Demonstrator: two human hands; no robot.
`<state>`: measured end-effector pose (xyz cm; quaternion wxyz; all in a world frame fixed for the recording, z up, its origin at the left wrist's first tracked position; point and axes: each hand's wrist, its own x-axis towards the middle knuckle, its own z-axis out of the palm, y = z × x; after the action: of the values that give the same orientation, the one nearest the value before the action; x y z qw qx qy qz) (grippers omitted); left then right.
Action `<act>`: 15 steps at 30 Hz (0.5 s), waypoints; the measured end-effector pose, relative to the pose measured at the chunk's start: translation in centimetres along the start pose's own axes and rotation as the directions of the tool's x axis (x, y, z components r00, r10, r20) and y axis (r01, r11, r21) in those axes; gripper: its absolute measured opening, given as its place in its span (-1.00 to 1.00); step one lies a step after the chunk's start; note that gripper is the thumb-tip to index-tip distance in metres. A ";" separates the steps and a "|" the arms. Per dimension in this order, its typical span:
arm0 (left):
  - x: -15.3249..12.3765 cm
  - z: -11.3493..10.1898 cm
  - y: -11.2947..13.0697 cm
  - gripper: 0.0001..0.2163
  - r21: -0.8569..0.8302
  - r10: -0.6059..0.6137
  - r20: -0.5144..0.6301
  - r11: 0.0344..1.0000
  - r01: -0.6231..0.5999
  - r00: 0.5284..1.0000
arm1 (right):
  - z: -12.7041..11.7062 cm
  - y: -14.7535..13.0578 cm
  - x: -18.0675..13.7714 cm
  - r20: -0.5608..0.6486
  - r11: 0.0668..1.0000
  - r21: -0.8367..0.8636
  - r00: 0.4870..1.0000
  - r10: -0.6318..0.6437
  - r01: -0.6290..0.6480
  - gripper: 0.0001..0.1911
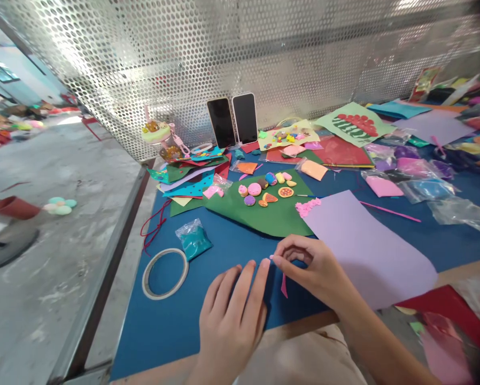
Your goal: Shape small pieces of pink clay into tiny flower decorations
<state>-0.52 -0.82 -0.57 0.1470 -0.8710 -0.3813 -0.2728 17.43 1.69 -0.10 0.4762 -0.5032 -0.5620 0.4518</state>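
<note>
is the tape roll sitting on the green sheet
No, the tape roll lies flat on the blue mat, apart from the green sheet, left of the left hand.

My bench (pixel 224 251) is covered in deep blue. At its near edge lies a bright pink strip (pixel 284 286), next to a plain lilac sheet (pixel 368 246). The dark green sheet (pixel 272 216) carries pink, orange and purple clay pieces (pixel 254 189). Toward the left edge are a teal bag (pixel 194 240) and a white tape ring (pixel 164 272). The back panel (pixel 264 48) is silver, dotted with holes.

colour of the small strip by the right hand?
Pink; the strip shows in the head view, below the right hand.
</note>
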 end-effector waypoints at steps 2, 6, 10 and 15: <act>0.0 0.2 0.2 -0.57 0.010 -0.006 0.007 1.000 0.006 1.000 | 0.0 0.0 0.0 -0.002 0.999 0.038 1.000 0.025 -0.025 -0.90; 0.3 0.5 0.8 -0.52 -0.019 -0.037 -0.019 0.999 0.036 0.999 | 0.2 0.0 0.0 -0.011 0.998 0.063 1.000 0.017 -0.016 -0.90; 0.6 0.6 1.4 -0.51 -0.041 -0.056 -0.025 0.998 0.055 0.998 | 0.4 -0.3 -0.2 -0.063 0.997 0.073 0.998 -0.010 0.015 -0.91; 0.7 0.6 1.6 -0.57 -0.047 -0.075 -0.023 0.996 0.074 0.997 | 0.6 -0.6 -0.3 -0.061 0.998 0.059 0.998 -0.027 0.030 -0.93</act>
<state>1.30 -1.14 -0.72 0.1214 -0.8557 -0.4055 -0.2976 16.78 1.38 0.34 0.5143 -0.4939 -0.5406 0.4464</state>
